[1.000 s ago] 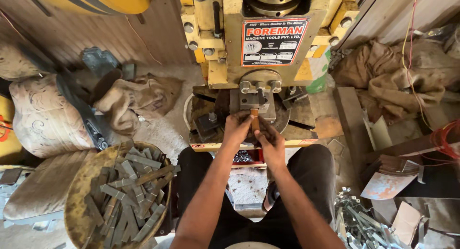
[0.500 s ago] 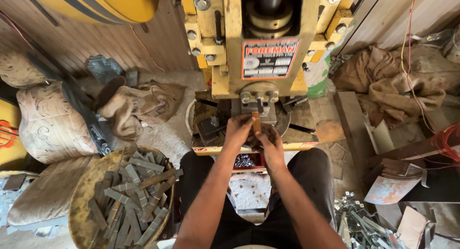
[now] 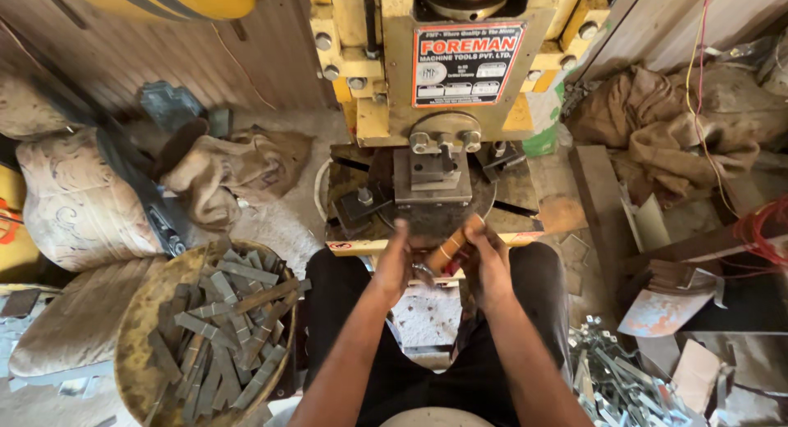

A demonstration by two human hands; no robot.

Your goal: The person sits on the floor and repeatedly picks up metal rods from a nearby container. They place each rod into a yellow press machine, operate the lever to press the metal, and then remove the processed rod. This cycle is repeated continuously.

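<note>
Both hands have drawn back from under the press head toward the person's lap, where half a second ago they were reaching in at the die. Right hand has its grip clamped around a short wooden stick with pale bands, held slanting up toward the machine. Left hand sits just beside it, fingers curled, and a small dark metal piece shows between the two hands (whether the left fingers actually pinch it is blurred, so I cannot tell).

Just ahead of the hands stands the yellow press, with its grey block over a round dark bed. Below the hands are the person's knees in black trousers.

To the person's left, on the floor, a round shallow basket holds a heap of flat grey metal strips. Beyond it lie a patterned cushion and a crumpled brown sack. To the right, a pile of bright finished metal parts lies near the knee, with more brown sacking farther off.
</note>
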